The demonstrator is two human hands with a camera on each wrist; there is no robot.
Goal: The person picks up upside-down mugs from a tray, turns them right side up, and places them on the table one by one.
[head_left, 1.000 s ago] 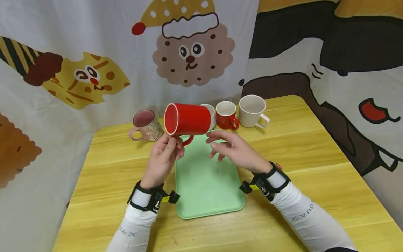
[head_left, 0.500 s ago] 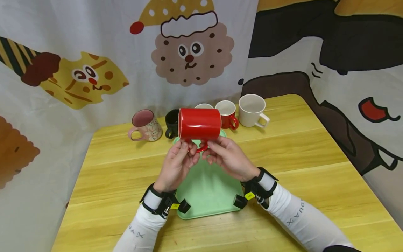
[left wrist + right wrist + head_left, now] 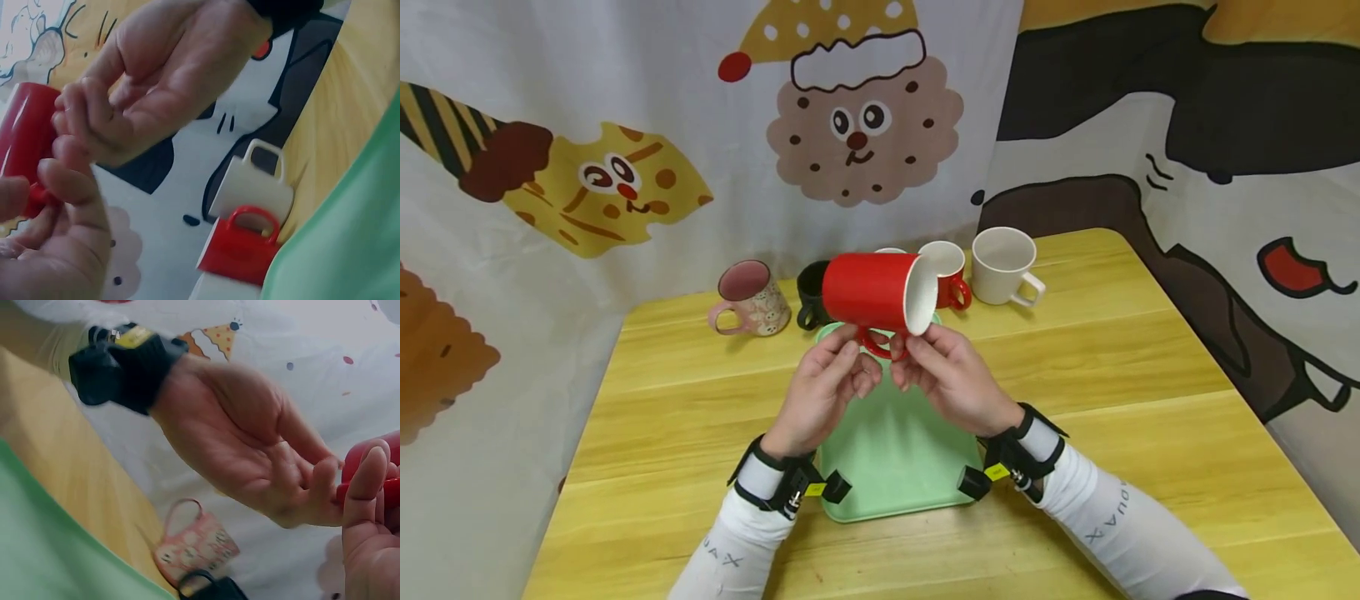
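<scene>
A red mug point(image 3: 868, 290) with a white inside is held sideways in the air. Its mouth faces right, slightly toward the head camera, and its red handle point(image 3: 880, 348) hangs underneath. My left hand point(image 3: 820, 392) grips it from below near the base end of the handle. With thumb and fingers, my right hand point(image 3: 958, 383) pinches it at the lower rim and the handle's right side. In the right wrist view, fingers partly cover the mug point(image 3: 369, 453). Beneath both hands lies a light green tray point(image 3: 898, 475) on the table.
Along the table's back edge stand a pink patterned mug point(image 3: 752, 300), a black mug point(image 3: 812, 296), a mostly hidden white cup point(image 3: 891, 251), a smaller red mug point(image 3: 951, 279) and a large white mug point(image 3: 1003, 267). A printed curtain point(image 3: 700, 50) hangs behind the wooden table point(image 3: 1112, 350).
My right hand has come in from the right and taken hold of the red mug. The mug has moved slightly right and turned, so its base faces away and its white inside shows.
</scene>
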